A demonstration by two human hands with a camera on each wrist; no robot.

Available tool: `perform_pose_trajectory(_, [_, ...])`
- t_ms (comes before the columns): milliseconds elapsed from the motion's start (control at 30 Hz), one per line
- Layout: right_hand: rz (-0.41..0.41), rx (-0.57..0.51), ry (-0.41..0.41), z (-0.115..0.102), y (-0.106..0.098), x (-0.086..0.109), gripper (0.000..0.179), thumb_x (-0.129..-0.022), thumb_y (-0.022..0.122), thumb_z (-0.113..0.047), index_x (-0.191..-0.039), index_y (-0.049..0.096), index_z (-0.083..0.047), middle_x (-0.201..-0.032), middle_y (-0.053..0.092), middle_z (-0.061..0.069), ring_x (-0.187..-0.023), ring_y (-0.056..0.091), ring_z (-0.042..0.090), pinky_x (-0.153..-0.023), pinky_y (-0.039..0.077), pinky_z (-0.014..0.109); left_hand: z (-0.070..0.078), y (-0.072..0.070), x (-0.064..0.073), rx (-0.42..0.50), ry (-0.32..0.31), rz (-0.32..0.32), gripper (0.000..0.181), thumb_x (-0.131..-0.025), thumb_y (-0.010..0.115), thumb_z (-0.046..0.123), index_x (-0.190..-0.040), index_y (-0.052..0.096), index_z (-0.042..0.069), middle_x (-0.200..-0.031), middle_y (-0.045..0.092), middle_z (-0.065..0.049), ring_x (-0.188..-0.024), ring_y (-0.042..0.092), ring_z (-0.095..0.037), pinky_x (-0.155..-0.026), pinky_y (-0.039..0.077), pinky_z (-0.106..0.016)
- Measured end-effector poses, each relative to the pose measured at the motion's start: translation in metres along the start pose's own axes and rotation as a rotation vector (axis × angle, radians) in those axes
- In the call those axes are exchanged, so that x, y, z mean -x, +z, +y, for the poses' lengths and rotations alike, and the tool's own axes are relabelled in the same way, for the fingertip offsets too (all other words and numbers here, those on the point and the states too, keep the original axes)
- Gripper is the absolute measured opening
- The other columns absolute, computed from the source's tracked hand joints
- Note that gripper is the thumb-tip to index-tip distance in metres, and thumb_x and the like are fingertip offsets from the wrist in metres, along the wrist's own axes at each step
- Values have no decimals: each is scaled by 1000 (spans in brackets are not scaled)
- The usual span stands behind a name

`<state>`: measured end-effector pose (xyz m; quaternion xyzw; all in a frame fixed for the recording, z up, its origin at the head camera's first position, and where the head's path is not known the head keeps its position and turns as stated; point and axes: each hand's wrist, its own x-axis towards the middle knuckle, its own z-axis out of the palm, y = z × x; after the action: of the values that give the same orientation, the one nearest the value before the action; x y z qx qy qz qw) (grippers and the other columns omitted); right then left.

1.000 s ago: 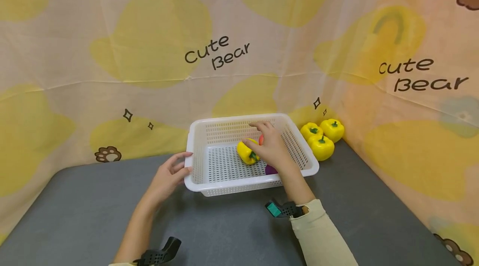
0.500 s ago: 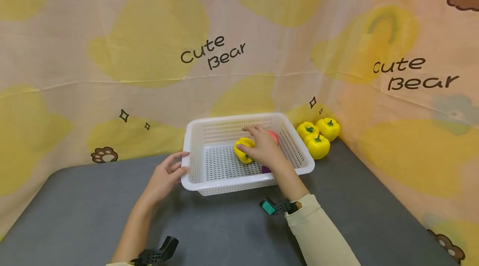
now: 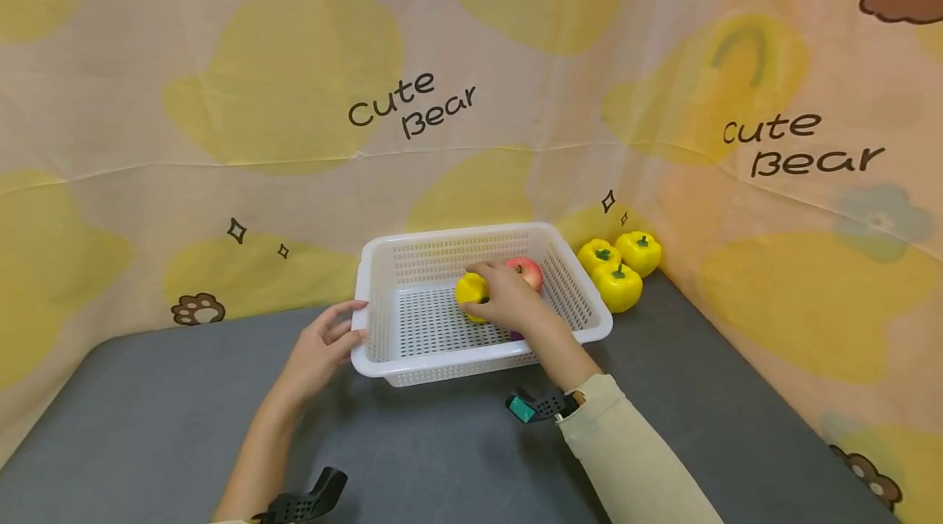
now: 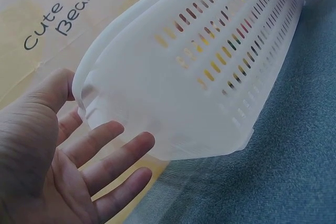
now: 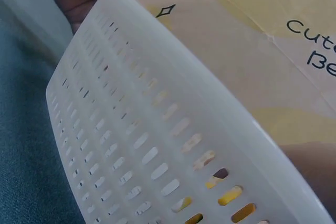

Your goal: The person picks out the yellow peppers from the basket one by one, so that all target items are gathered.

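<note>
A white slotted basket (image 3: 383, 307) stands on the grey table. Inside it lie a yellow bell pepper (image 3: 468, 290), a red apple (image 3: 526, 270) and a small purple item (image 3: 516, 336) that my wrist mostly hides. My right hand (image 3: 508, 299) reaches over the near rim and grips the yellow pepper from its right side. My left hand (image 3: 324, 344) rests with straight fingers against the basket's left end. In the left wrist view that hand (image 4: 79, 156) lies spread beside the basket's corner (image 4: 173, 98). The right wrist view shows only the basket's wall (image 5: 157, 129).
Three more yellow bell peppers (image 3: 617, 262) sit in the table's back right corner, just outside the basket. A printed cloth backdrop (image 3: 221, 98) closes off the back and right sides. Grey tabletop (image 3: 442, 442) stretches in front of the basket.
My right hand has dropped and shifted left inside the basket, closing round the yellow pepper and uncovering the red apple. The left hand has stayed at the basket's left end.
</note>
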<state>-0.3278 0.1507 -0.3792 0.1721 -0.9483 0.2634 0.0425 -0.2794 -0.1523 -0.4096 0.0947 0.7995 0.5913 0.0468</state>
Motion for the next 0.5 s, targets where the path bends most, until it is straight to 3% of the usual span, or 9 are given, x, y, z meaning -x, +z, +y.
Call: perform_pose_trajectory(500, [-69, 145, -14, -1, 6, -6, 62, -84, 82, -35, -138, 60, -13, -140, 56, 16, -115, 59, 29, -101, 51, 46, 0, -1, 1, -7, 7, 0, 51, -101, 60, 21, -147, 43, 10, -147, 55, -23, -115, 68, -23, -85, 57, -25])
